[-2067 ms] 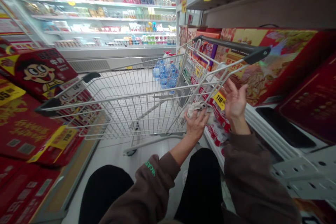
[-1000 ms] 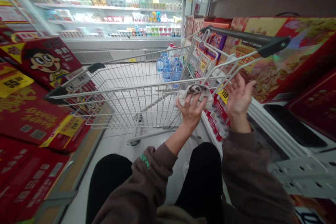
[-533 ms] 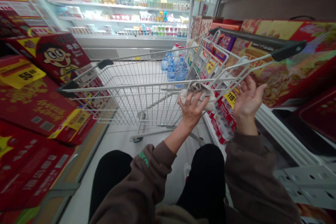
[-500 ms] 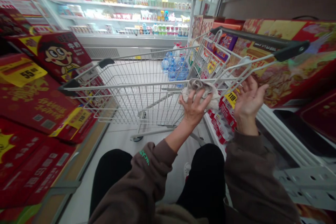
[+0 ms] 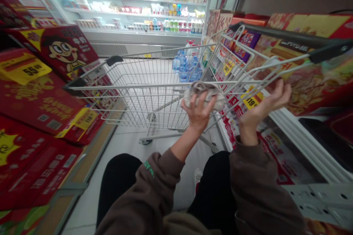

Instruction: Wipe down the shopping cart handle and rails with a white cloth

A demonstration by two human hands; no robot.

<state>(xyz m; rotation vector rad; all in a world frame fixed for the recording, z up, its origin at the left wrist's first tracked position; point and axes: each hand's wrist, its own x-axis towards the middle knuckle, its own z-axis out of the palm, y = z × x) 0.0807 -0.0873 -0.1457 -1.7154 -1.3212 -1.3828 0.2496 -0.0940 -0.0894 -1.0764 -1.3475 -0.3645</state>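
My left hand [image 5: 197, 114] is closed around a crumpled grey-beige cloth [image 5: 204, 90], with its fingers pressed over the top. My right hand [image 5: 264, 104] is held out palm up, fingers apart, holding nothing. It lies a little to the right of the cloth, just under the side wires of a wire shopping cart [image 5: 138, 85]. Both hands are right in front of the cart's near end, below its black handle [image 5: 292, 36]. I cannot tell whether either hand touches the cart.
Blue-capped water bottles [image 5: 187, 68] show through the cart's wires. Red boxed goods [image 5: 41, 99] with yellow price tags are stacked on the left, and large gift boxes [image 5: 311, 77] line the right. Refrigerated shelves [image 5: 132, 7] stand at the far end.
My right hand has swung outward to the right and lowered. The view has shifted, so the cart sits further right. My left hand keeps its hold on the cloth.
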